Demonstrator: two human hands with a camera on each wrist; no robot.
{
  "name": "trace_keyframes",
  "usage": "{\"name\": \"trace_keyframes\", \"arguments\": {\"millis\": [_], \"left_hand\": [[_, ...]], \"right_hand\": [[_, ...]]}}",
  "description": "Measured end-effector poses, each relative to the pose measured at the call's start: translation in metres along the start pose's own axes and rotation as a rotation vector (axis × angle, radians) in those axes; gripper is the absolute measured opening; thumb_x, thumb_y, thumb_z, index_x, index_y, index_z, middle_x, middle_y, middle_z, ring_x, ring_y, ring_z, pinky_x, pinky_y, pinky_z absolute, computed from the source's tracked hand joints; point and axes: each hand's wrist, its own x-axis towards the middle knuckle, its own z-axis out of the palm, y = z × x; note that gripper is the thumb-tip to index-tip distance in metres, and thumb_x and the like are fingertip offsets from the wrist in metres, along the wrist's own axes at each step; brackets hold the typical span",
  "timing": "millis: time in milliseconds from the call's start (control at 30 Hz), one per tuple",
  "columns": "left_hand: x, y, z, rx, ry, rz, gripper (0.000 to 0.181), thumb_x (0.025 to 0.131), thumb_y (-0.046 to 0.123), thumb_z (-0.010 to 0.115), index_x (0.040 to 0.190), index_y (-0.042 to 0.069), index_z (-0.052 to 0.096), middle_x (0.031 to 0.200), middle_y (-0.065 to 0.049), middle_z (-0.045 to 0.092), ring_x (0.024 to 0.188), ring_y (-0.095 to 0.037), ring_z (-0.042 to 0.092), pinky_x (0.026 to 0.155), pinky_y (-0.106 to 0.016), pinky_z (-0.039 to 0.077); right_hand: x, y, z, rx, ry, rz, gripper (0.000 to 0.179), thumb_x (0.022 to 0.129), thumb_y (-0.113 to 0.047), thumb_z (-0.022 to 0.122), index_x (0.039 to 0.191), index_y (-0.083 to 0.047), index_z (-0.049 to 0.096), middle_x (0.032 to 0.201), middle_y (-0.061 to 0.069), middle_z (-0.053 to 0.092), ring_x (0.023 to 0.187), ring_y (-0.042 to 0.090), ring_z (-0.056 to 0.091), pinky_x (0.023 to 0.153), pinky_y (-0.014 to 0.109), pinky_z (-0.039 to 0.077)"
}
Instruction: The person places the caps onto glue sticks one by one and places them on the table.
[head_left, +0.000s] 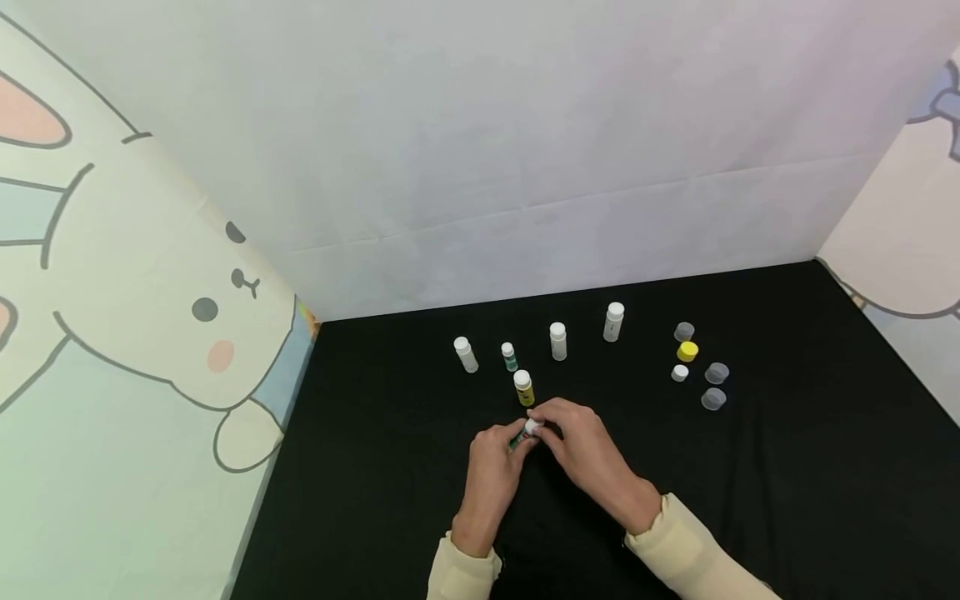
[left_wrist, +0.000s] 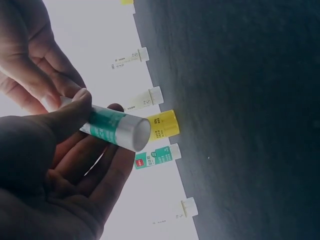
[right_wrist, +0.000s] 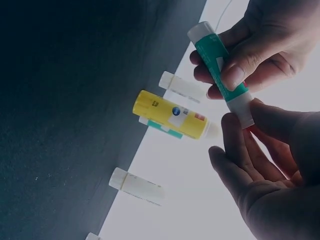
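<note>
My left hand (head_left: 491, 462) holds a green-labelled glue stick (right_wrist: 220, 65) by its body, thumb across the label. Thumb and fingertips of my right hand (head_left: 588, 446) pinch the white cap (right_wrist: 241, 107) at its other end. The cap sits on the tube, which is tilted above the table. Just beyond the hands a yellow glue stick (head_left: 527, 393) with a white cap stands upright. Behind it is a smaller green glue stick (head_left: 511, 359). White glue sticks stand to the left (head_left: 467, 356), in the middle (head_left: 558, 343) and at the back right (head_left: 612, 323).
A black cloth (head_left: 375, 467) covers the table, with a pale curtain (head_left: 525, 150) behind it. On the right lie translucent small cups (head_left: 714, 399), a yellow cap (head_left: 687, 352) and a loose white cap (head_left: 679, 373). A rabbit-print sheet (head_left: 150, 317) hangs at the left.
</note>
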Motion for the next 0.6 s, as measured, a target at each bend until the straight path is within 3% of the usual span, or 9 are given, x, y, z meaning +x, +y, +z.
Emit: {"name": "trace_keyframes", "arguments": {"millis": [600], "left_hand": [[-0.0017, -0.0015, -0.0031, -0.008, 0.010, 0.001, 0.017, 0.092, 0.010, 0.082, 0.109, 0.013, 0.082, 0.103, -0.004, 0.081, 0.089, -0.018, 0.076, 0.075, -0.032, 0.060]], "right_hand": [[0.0006, -0.0047, 0.0010, 0.012, 0.003, -0.011, 0.020, 0.088, 0.004, 0.082, 0.107, -0.004, 0.080, 0.109, 0.005, 0.076, 0.098, 0.019, 0.074, 0.084, 0.038, 0.062]]}}
